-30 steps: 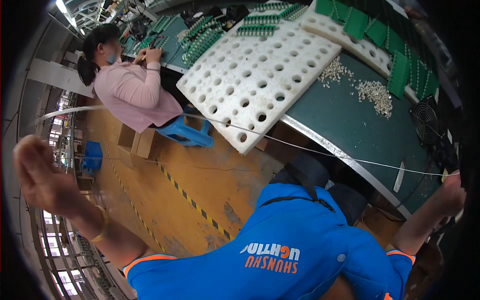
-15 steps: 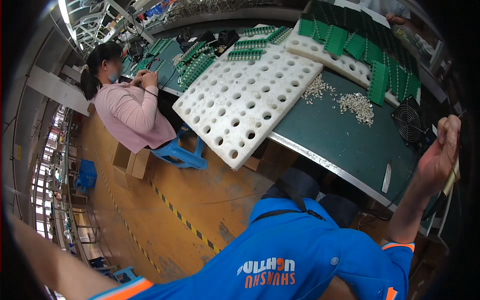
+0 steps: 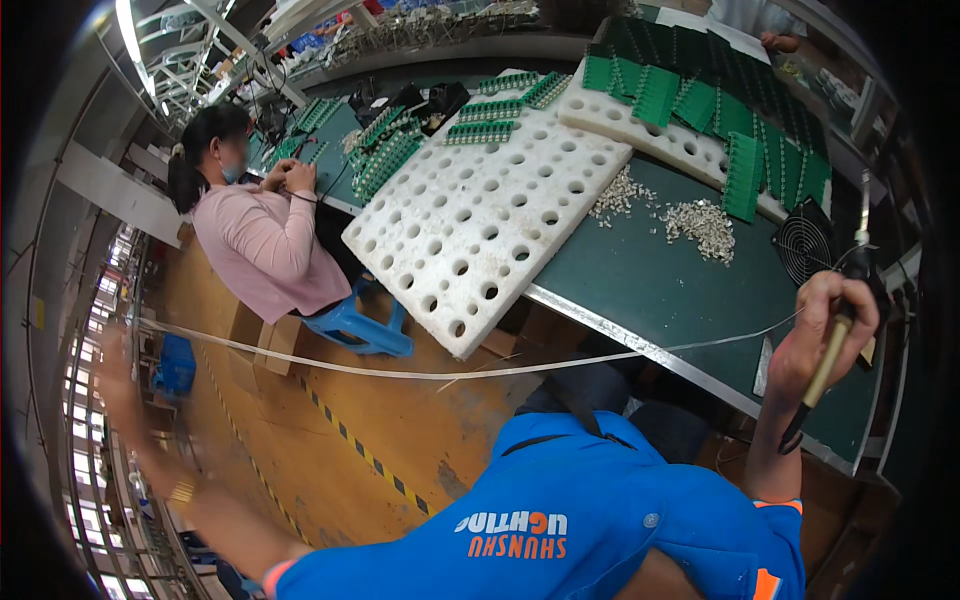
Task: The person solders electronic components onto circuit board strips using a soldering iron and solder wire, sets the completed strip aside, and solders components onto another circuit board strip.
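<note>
My right hand point(image 3: 815, 335), over the right end of the green bench, is closed around a soldering iron point(image 3: 830, 370) with a tan grip and black ends. Its metal tip points up. A long, thin, pale strip point(image 3: 480, 374) stretches in a shallow sag from this hand across my front to my left hand point(image 3: 115, 355). That hand is held far out to the left and smeared by motion; the strip runs up to its fingers, which do not show clearly. I cannot make out what the strip is made of.
White foam boards point(image 3: 480, 210) with round holes carry green circuit boards point(image 3: 740, 180). Small pale parts point(image 3: 700, 230) lie in piles on the bench point(image 3: 640, 285). A black fan point(image 3: 805, 245) stands at right. A co-worker point(image 3: 260, 220) sits left on a blue stool point(image 3: 365, 320).
My left arm has swung up and outward, and the pale strip now spans between my hands. My right hand has moved left and down, bringing the soldering iron into clear view.
</note>
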`<state>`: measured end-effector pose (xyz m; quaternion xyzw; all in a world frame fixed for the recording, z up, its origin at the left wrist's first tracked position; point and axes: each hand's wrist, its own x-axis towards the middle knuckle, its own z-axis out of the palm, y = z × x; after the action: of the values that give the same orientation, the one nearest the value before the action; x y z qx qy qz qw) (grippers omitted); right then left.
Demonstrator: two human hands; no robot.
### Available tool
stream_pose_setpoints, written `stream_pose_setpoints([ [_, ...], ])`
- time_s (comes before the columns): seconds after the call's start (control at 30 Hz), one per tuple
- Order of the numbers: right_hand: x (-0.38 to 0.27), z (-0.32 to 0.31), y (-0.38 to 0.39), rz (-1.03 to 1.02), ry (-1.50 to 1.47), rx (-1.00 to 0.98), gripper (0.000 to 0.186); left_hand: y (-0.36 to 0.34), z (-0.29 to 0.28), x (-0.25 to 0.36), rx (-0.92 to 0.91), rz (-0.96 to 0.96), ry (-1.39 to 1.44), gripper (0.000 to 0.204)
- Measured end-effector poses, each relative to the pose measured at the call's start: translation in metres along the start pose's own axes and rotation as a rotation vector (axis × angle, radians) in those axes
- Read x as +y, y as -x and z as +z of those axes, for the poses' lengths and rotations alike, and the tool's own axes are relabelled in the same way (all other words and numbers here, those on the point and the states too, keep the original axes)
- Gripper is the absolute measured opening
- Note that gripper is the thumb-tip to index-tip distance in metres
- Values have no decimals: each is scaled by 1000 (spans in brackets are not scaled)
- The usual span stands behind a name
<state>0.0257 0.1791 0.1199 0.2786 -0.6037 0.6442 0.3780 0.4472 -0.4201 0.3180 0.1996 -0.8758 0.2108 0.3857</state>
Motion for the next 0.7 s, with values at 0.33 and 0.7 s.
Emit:
stream_pose_setpoints([
  [0.33, 7, 13, 71, 12, 65, -371, 29, 327, 153, 296, -1678, -422, 967, 19],
  [0.7, 8, 23, 66, 152, 166, -476, 32, 322, 158, 339, -2015, -355, 913, 20],
])
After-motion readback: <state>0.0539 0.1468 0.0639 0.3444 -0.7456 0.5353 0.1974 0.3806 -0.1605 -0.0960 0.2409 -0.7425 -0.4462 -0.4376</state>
